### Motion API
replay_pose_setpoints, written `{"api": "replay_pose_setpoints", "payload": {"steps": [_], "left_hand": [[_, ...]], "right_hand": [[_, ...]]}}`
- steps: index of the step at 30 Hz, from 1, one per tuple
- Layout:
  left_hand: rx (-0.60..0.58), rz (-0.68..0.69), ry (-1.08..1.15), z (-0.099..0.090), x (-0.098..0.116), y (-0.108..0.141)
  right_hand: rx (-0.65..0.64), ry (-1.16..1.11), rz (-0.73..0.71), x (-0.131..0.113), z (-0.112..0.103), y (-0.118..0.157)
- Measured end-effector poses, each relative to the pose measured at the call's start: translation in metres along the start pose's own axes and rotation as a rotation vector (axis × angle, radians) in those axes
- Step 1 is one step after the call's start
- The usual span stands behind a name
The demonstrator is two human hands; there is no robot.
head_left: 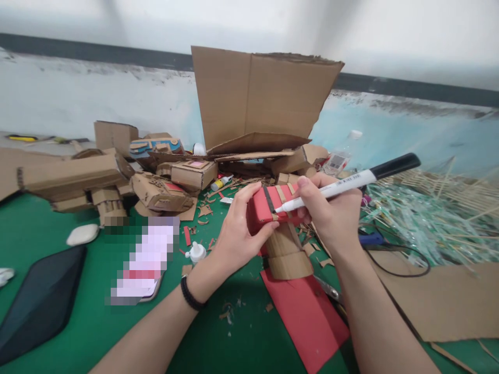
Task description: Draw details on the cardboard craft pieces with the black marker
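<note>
In the head view, a red box-shaped piece with several strips across it sits on a round cardboard base. One strip is black and others are brown. My left hand grips the red piece from its left side, thumb at the lower edge and fingers on top. Between the fingers of my right hand is a white marker with a black end pointing up right. Its tip meets the lower end of the black strip. A red sheet lies below the base.
Cardboard models stand at the left and a large cardboard panel at the back. A phone, black tablet-like object and small white bottle lie left; scissors, glue sticks and flat cardboard right.
</note>
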State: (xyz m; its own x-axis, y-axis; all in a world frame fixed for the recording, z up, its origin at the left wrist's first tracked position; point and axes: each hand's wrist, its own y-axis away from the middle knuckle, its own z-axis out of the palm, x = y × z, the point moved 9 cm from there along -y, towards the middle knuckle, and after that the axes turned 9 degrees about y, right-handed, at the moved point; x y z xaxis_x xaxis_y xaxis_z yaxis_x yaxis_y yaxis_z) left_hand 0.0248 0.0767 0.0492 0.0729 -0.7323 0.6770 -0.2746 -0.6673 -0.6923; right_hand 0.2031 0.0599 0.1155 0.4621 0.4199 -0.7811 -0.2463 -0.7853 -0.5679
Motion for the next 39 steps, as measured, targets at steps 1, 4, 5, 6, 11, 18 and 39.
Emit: {"api": "replay_pose_setpoints", "payload": {"steps": [1, 4, 5, 6, 11, 18, 39], "left_hand": [[-0.001, 0.0, -0.002, 0.0001, -0.0002, 0.0], [-0.004, -0.001, -0.006, 0.0001, -0.0001, -0.0002], [-0.005, -0.002, -0.007, 0.0002, 0.0001, -0.0002], [-0.007, -0.003, -0.008, 0.0002, 0.0002, -0.0002], [-0.009, 0.001, -0.003, 0.0001, 0.0009, -0.0005], [-0.009, -0.001, -0.01, 0.0001, 0.0012, -0.0011], [-0.011, -0.011, -0.007, 0.0005, 0.0009, -0.0014]], "right_hand": [[0.005, 0.007, 0.002, 0.0003, -0.0004, 0.0], [0.009, 0.013, 0.002, 0.0004, -0.001, 0.0001], [0.002, 0.012, 0.001, 0.0003, -0.0005, 0.0002], [-0.01, 0.011, -0.001, 0.0001, 0.0004, 0.0003], [-0.011, 0.007, -0.011, -0.0002, 0.0002, 0.0006], [-0.05, 0.005, -0.018, -0.001, 0.0027, 0.0003], [-0.03, 0.023, -0.025, -0.0017, 0.0004, 0.0007]]}}
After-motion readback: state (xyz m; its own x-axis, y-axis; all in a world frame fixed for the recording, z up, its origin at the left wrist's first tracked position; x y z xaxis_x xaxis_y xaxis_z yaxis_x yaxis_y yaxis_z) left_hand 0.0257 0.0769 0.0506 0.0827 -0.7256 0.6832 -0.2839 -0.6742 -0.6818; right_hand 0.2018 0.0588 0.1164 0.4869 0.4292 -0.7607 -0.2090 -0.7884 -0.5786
